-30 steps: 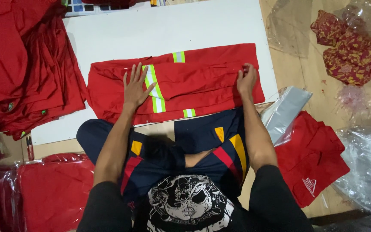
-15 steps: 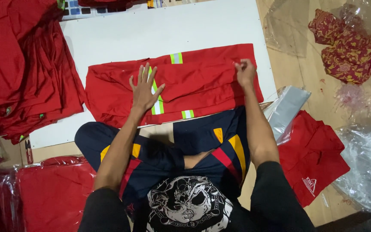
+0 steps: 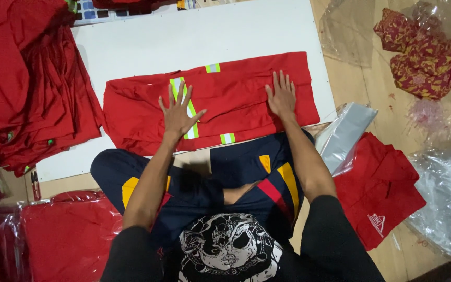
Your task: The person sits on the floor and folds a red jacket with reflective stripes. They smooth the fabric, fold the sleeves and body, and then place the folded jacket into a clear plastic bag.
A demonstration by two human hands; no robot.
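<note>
A folded red garment point(image 3: 236, 99) with yellow and grey reflective stripes lies across a white board point(image 3: 184, 36) in front of me. My left hand point(image 3: 177, 112) rests flat on it with fingers spread, over the vertical stripe. My right hand point(image 3: 281, 96) presses flat on the garment's right part, fingers together and pointing away. Neither hand grips anything. My crossed legs in dark blue trousers point(image 3: 225, 177) sit just below the board's near edge.
A heap of red garments point(image 3: 22, 89) lies at the left. Bagged red clothes point(image 3: 58, 235) sit at lower left. At the right are a grey plastic bag point(image 3: 348, 133), a folded red garment point(image 3: 382, 188), clear bags point(image 3: 444, 198) and patterned red cloth point(image 3: 418, 52).
Both hands have slid inward and up on the garment: the left hand moved right onto the stripe, the right hand moved left from the garment's edge and flattened.
</note>
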